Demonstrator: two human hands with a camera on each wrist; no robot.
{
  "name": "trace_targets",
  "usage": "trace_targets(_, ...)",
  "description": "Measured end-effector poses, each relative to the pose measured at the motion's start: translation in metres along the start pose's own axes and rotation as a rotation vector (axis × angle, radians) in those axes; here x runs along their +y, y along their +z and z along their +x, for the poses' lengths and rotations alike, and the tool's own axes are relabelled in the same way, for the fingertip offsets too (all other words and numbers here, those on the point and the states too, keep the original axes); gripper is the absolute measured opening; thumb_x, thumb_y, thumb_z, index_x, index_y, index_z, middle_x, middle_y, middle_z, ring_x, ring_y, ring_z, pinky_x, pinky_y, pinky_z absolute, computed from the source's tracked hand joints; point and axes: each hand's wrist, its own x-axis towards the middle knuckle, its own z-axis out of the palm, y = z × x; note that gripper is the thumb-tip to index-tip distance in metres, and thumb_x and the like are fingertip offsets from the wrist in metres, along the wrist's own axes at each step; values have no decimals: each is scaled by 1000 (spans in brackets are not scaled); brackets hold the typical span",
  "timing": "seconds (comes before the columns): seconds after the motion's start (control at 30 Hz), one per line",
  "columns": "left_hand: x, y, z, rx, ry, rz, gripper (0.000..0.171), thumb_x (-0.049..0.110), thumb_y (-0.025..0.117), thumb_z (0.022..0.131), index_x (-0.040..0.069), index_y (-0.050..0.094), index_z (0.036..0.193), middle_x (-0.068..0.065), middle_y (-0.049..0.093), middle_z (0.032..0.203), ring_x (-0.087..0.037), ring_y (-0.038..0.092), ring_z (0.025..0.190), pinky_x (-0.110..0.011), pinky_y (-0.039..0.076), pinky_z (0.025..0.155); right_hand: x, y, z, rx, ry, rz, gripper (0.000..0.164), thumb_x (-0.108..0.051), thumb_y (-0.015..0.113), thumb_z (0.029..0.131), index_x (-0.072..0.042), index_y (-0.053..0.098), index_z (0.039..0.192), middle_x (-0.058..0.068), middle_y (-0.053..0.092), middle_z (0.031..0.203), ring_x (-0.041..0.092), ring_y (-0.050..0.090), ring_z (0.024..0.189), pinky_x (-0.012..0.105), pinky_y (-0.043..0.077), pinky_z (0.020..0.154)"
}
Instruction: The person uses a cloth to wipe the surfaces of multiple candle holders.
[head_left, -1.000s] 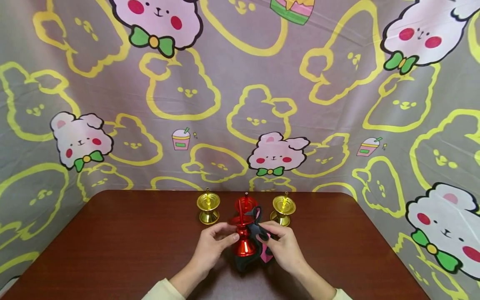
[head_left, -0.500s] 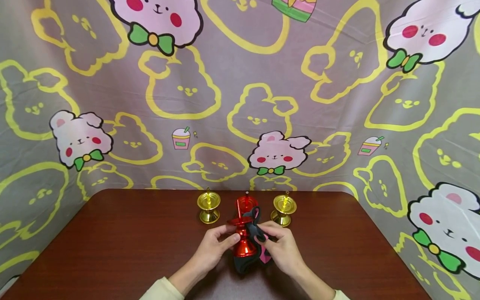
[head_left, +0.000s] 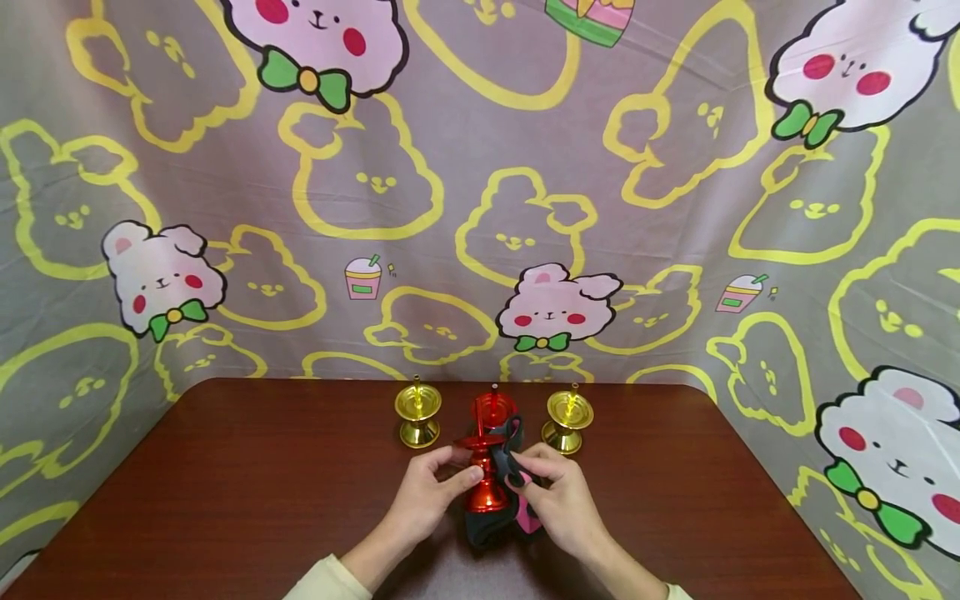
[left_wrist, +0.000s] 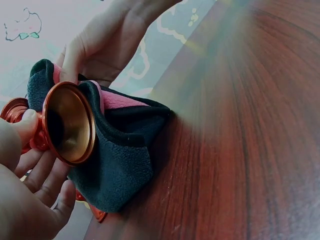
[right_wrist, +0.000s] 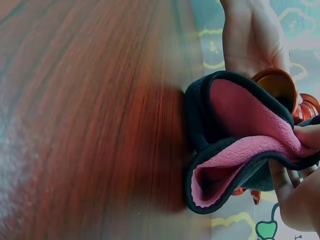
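Observation:
A shiny red candle holder (head_left: pixel 487 493) with a spike on top is held off the table, its stem between my left thumb and fingers; my left hand (head_left: pixel 429 492) is on its left side. In the left wrist view, the hollow underside of its base (left_wrist: pixel 70 125) shows. My right hand (head_left: pixel 562 496) pinches a two-sided cloth, dark grey and pink (right_wrist: pixel 250 100), against the holder's right side. The cloth (left_wrist: pixel 117 165) hangs in folds below and beside the base. Some right fingertips are hidden behind the cloth.
Two gold candle holders (head_left: pixel 417 417) (head_left: pixel 567 421) stand at the back of the brown table (head_left: pixel 262 483). Between them stands a second red holder (head_left: pixel 495 408), partly hidden by the held one. A patterned curtain (head_left: pixel 420 208) hangs behind the table.
Both hands stay nearly in place. The cloth's folds and the right fingers shift slightly against the holder, and the held holder moves a little to the left.

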Motion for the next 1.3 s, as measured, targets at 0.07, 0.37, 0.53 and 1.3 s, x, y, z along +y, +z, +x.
trace_targets(0.07,0,0,0,8,6,2,21,6,75,90,-7,70,106,-12,70,96,-14,64,82,-25,53,71,-1,2,-1,12,7,-5,24,-1,77,85,-3,77,109,1,64,85,9,58,82,24,51,65)
trace_targets(0.37,-2,3,1,58,47,57,17,6,80,85,-3,73,98,-11,71,89,-12,62,75,-24,51,69,-7,8,-4,62,31,-31,25,5,78,82,-7,80,104,-2,62,82,9,56,76,24,49,60)
trace_targets(0.53,-4,5,2,85,77,106,17,8,82,83,0,73,95,-8,71,87,-11,63,75,-24,51,70,-9,11,-5,79,60,-37,25,4,79,81,-7,80,103,-2,62,82,8,57,76,23,49,61)
trace_targets(1.3,-12,0,-3,167,240,222,10,6,78,86,6,78,96,2,69,88,-9,62,79,-25,52,71,1,0,4,-15,75,-13,23,-1,79,83,-5,79,105,3,71,95,13,64,92,26,52,81)
